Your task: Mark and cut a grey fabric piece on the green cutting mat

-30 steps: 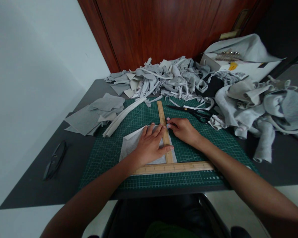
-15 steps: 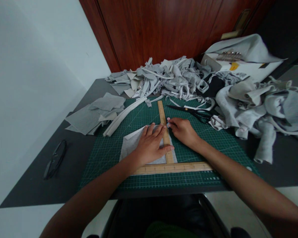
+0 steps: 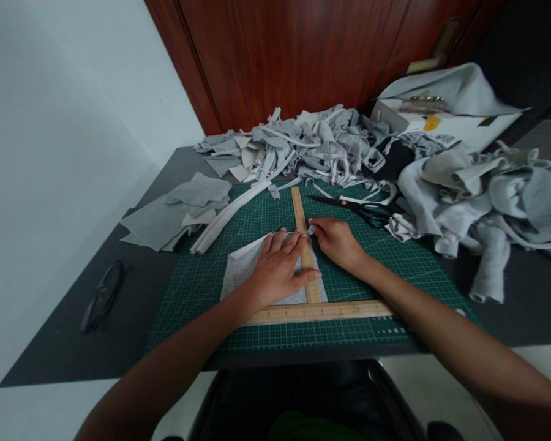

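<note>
Item: wooden square (image 3: 303, 245) on grey fabric piece (image 3: 248, 269), mid cutting mat (image 3: 202, 275). Left hand (image 3: 275, 269) flat, pressing both. Right hand (image 3: 337, 242) pinched at edge (contents indiscernible). Marking step; steady pressure needed.

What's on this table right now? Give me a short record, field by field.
Left hand: flat on a grey fabric piece, thumb across the wooden ruler
Right hand: fingertips at the ruler's right edge; whether it holds anything cannot be told
Second ruler: lies crosswise along the near side, meeting the first
Surface: green cutting mat
Scissors: on the mat beyond the right hand
Scraps: grey fabric heap at the back
Glasses: on the table, far left
</note>
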